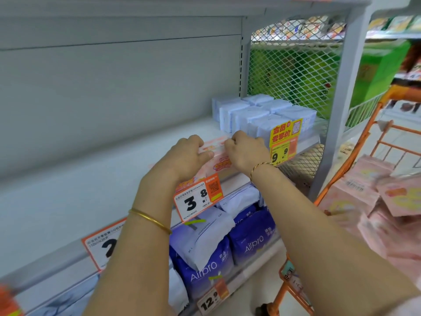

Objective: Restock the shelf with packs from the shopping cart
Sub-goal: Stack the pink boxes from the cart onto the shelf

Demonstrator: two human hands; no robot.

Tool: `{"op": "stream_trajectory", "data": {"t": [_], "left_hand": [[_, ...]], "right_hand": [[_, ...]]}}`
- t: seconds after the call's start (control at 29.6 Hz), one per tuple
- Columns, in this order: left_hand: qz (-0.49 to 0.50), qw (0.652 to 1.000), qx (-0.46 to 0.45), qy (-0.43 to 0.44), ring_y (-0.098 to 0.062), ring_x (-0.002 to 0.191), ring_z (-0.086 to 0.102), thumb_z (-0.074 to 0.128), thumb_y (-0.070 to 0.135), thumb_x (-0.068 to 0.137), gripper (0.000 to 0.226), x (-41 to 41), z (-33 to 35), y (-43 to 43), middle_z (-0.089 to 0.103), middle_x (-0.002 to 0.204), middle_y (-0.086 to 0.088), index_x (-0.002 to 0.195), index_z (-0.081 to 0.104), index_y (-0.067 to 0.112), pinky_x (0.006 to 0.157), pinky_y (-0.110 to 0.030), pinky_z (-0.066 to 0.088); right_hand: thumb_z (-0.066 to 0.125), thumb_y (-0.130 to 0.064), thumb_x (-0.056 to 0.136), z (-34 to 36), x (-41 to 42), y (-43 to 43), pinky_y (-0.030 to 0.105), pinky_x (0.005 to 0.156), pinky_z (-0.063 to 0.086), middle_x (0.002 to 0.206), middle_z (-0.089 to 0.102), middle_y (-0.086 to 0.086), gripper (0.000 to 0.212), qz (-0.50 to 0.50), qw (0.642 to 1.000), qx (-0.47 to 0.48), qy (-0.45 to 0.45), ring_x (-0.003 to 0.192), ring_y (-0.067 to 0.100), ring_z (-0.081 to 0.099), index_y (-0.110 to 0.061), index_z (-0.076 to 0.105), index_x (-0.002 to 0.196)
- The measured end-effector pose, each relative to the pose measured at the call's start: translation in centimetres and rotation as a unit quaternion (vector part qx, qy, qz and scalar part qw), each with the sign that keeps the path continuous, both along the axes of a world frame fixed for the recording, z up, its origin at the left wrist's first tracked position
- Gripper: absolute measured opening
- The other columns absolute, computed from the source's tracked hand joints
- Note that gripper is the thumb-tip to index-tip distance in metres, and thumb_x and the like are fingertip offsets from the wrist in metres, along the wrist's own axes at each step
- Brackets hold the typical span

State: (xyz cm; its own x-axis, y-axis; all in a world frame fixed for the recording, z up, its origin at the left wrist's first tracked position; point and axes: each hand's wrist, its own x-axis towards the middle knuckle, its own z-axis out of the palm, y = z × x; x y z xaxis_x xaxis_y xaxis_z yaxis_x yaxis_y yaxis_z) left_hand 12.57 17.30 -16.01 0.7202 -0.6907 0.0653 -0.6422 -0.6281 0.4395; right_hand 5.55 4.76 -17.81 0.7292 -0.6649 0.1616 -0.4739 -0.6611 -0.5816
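both hands are on one pink pack (219, 158) right at the front edge of the middle shelf (102, 185). left hand (189, 156) grips its left end and right hand (247, 151) grips the right end, fingers curled over the top on both sides. the pack sits just left of the stack of pale blue packs (262, 115) lined up at the shelf's right end, close, but can't tell if it's touching them. a yellow price tag (284, 142) hangs off the edge by the right hand, and an orange 3.8 tag (198, 198) sits just under the wrists. the orange shopping cart (344, 160) is off to the right with pink packs (362, 197) piled in it. purple airpro bags (248, 238) fill the shelf below.
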Motion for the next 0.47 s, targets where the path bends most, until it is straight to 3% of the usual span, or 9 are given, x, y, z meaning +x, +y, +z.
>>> {"op": "stream_trajectory", "data": {"t": [0.17,0.27,0.37,0.47], "left_hand": [[0.021,0.999,0.016,-0.032,-0.033,0.113,0.049,0.047,0.04,0.095,0.045,-0.3,-0.4,-0.4,0.048,0.128,-0.015,0.127,0.043,0.009,0.094,-0.04,0.041],[0.049,0.988,0.044,-0.137,-0.035,0.122,0.044,0.047,0.046,0.093,0.048,-0.5,0.0,-0.9,0.05,0.13,-0.016,0.125,0.049,0.011,0.105,-0.045,0.032],[0.038,0.984,-0.073,-0.161,-0.035,0.124,0.041,0.05,0.038,0.094,0.041,-2.1,1.1,-1.9,0.048,0.133,-0.017,0.125,0.053,0.011,0.107,-0.042,0.03],[-0.038,0.978,-0.145,-0.145,-0.032,0.123,0.042,0.051,0.028,0.094,0.033,-4.5,1.2,-3.7,0.049,0.131,-0.015,0.122,0.056,0.011,0.103,-0.036,0.029]], "right_hand": [[0.03,-0.025,0.098,0.0,-0.7,0.4,0.04,0.086,0.038,0.118,0.059,0.022,0.035,0.003,1.0,-0.01,-0.004,0.117,0.036,0.041,-0.003,0.05,0.117],[0.036,-0.022,0.098,1.1,-2.4,0.6,0.039,0.092,0.04,0.128,0.054,0.02,0.037,0.004,0.999,-0.039,-0.004,0.121,0.037,0.045,-0.005,0.045,0.129],[0.042,-0.017,0.095,2.8,-4.9,0.1,0.039,0.094,0.04,0.132,0.049,0.017,0.037,-0.011,0.996,-0.086,0.01,0.123,0.035,0.043,-0.008,0.044,0.131],[0.043,-0.016,0.093,4.6,-8.2,-1.2,0.039,0.093,0.04,0.131,0.049,0.015,0.035,-0.062,0.989,-0.13,0.025,0.123,0.034,0.042,-0.01,0.047,0.127]]}}
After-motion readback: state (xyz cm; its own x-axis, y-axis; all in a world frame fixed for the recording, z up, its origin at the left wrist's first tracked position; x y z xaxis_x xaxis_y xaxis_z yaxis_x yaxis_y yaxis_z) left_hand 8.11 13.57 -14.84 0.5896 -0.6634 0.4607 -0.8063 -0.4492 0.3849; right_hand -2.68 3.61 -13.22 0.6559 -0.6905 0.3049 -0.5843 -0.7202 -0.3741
